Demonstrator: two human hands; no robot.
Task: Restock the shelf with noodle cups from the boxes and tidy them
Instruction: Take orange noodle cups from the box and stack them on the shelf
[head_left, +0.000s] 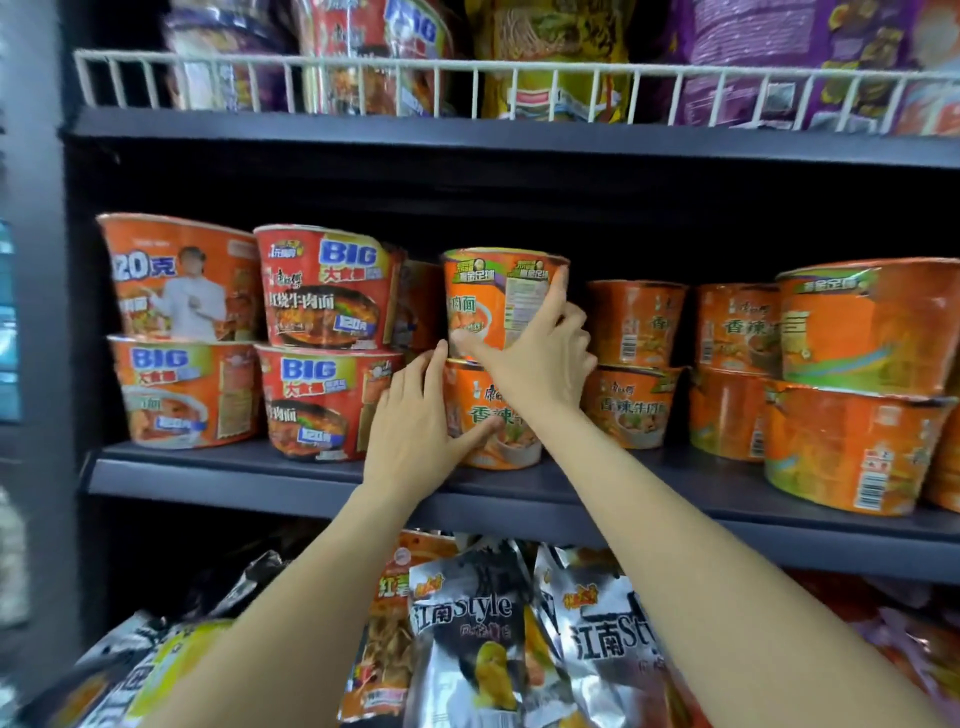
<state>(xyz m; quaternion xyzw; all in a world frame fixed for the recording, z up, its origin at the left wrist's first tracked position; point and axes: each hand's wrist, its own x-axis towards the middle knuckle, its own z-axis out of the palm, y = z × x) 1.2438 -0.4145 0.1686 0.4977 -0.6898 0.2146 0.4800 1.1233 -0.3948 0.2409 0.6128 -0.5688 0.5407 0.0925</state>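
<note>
On the dark middle shelf (311, 480), orange and red noodle cups stand stacked two high. In the centre, an upper orange cup (485, 299) sits on a lower orange cup (498, 421). My right hand (540, 358) grips the upper cup, thumb across its front and fingers round its right side. My left hand (421, 421) grips the lower cup, fingers along its left side and thumb on its front. Red "BIG" cups (324, 291) stand to the left, more orange cups (636, 322) to the right.
A white wire rail (363, 78) fronts the upper shelf, which holds more cups and packets. Silver and yellow snack bags (467, 639) fill the shelf below. The grey shelf upright (36, 260) stands at the left. Large orange cups (862, 327) stand forward at the right.
</note>
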